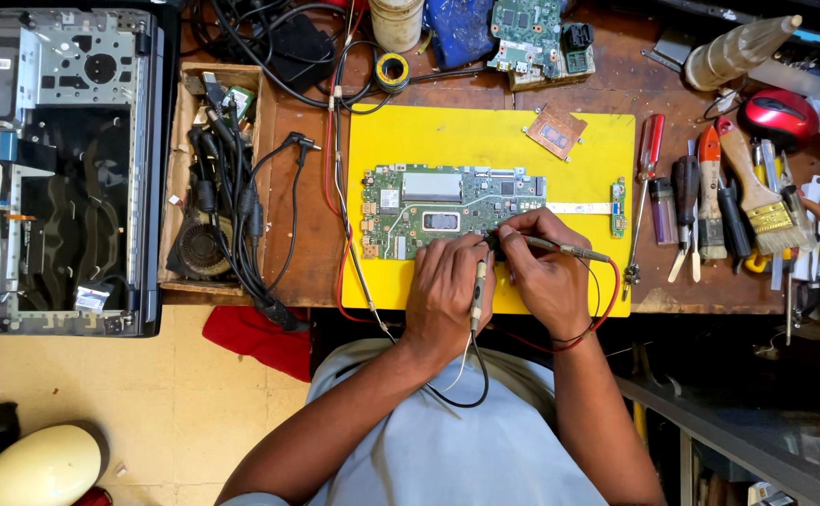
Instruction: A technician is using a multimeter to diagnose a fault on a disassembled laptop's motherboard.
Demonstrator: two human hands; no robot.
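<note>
A green laptop motherboard [429, 206] lies on a yellow mat [485, 141] on the wooden workbench. My left hand [446, 290] grips a black test probe [478, 290] whose tip points up at the board's lower right edge. My right hand [546, 267] grips a second probe [560, 247] lying sideways, its tip meeting the same spot on the board. Black and red leads run from the probes past my wrists. A white ribbon cable [579, 208] joins the board to a small green daughter board [619, 206].
An opened laptop chassis [54, 169] sits at the left. A wooden box [213, 178] holds black cables and a fan. Screwdrivers, brushes [757, 187] and a red mouse [780, 114] crowd the right. Another circuit board [527, 33] and a copper heat plate [556, 131] lie behind.
</note>
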